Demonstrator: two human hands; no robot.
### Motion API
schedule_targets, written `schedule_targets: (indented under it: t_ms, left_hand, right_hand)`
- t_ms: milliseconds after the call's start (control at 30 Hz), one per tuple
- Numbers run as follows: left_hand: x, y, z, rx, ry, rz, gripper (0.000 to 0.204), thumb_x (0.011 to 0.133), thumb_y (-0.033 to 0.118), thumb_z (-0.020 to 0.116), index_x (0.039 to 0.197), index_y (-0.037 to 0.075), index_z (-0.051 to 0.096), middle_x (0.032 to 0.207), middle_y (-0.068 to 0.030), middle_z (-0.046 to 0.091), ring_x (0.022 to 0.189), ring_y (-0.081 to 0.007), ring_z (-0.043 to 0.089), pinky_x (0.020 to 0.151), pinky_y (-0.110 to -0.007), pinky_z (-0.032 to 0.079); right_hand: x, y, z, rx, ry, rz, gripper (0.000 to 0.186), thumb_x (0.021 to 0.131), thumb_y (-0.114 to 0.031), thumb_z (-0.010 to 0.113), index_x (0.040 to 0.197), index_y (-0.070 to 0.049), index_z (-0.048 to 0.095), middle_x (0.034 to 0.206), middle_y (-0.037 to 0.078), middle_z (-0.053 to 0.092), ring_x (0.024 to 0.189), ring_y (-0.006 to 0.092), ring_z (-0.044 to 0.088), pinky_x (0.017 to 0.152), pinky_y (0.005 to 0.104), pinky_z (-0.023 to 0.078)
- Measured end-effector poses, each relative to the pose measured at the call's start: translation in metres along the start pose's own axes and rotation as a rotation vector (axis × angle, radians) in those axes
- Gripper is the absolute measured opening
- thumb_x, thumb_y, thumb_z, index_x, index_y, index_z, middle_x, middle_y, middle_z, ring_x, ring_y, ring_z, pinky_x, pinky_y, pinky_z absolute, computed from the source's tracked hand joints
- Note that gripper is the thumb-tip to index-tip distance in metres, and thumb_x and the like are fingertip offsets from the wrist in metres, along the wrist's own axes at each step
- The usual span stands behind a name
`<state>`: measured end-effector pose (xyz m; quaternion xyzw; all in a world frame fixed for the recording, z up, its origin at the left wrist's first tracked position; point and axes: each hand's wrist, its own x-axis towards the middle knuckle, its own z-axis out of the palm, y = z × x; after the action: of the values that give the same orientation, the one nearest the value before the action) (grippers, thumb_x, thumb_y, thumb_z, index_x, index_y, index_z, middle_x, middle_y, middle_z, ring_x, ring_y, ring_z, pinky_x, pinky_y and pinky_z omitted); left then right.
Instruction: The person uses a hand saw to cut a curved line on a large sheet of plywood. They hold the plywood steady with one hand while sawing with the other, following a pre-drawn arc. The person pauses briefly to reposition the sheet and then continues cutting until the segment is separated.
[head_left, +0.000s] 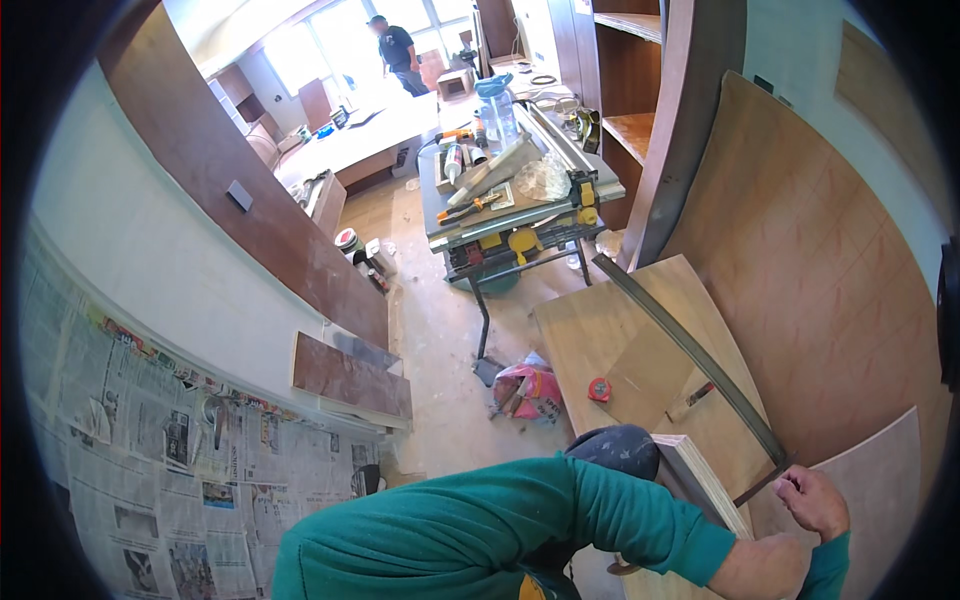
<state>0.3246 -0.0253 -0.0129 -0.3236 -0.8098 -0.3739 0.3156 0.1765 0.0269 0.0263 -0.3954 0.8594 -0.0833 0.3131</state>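
**Two hands at the near end of a plywood sheet on a workshop floor**

From my remote seat I count two hands, both at the near right. The right hand [815, 500] is curled into a closed fist at the near end of a long dark metal straightedge [690, 350] lying across a plywood sheet [640, 360]; I cannot tell whether the fingers actually pinch the strip. The left hand [765, 568], on a green-sleeved arm crossing from the left, is partly cut off by the lower edge, so I cannot tell if it is open or closed; it sits just beside a thick plywood offcut [705, 480] whose layered edge faces me.

The sheet is pale tan, lying flat on the floor to the right of centre. One small red tape measure [599, 389] rests on it. Another large board [820, 270] leans against the right wall.

Farther off, one table saw tabletop [500, 215] carries tools too small to sort. One pink bag [530, 388] lies on the floor near its leg. One dark board [350, 378] rests by the left wall, above newspaper sheets [150, 440]. One other person [398, 50] stands at the far windows.
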Motion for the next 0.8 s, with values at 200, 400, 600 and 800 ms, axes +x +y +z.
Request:
schedule_targets:
  t_ms: [200,400,600,800]
  left_hand:
    - [0.006,0.003,-0.013,0.043,-0.089,0.013,0.027,0.067,0.024,0.084,0.082,0.004,0.074,0.087,-0.0164,0.072,0.088,-0.0335,0.071,0.081,-0.046,0.056]
    - [0.006,0.007,-0.019,0.000,-0.060,0.002,0.026,0.067,0.023,0.083,0.080,0.002,0.073,0.084,-0.0170,0.071,0.088,-0.0350,0.069,0.082,-0.046,0.055]
    - [0.004,0.007,-0.020,-0.016,-0.045,0.007,0.024,0.069,0.021,0.081,0.080,0.001,0.072,0.084,-0.0175,0.070,0.090,-0.0364,0.069,0.082,-0.047,0.055]
    - [0.001,0.011,-0.023,-0.045,-0.196,-0.079,0.024,0.070,0.022,0.079,0.081,0.002,0.073,0.085,-0.0174,0.070,0.090,-0.0360,0.070,0.079,-0.047,0.057]
  right_hand:
    - [-0.001,-0.002,0.001,0.006,-0.009,-0.005,0.031,0.094,-0.030,0.067,0.097,0.000,0.070,0.080,0.019,0.069,0.073,0.0313,0.066,0.068,0.0427,0.051]
    - [-0.002,-0.007,-0.002,0.010,-0.028,-0.009,0.032,0.095,-0.030,0.066,0.098,0.001,0.070,0.083,0.020,0.070,0.075,0.0320,0.067,0.071,0.0427,0.052]
    - [-0.004,-0.007,-0.002,-0.023,-0.002,-0.063,0.033,0.095,-0.029,0.065,0.100,0.003,0.070,0.087,0.022,0.071,0.081,0.0357,0.068,0.075,0.0439,0.053]
    - [-0.004,-0.010,-0.004,-0.018,-0.019,-0.030,0.031,0.094,-0.029,0.065,0.101,0.002,0.070,0.087,0.022,0.071,0.081,0.0361,0.068,0.075,0.0442,0.053]
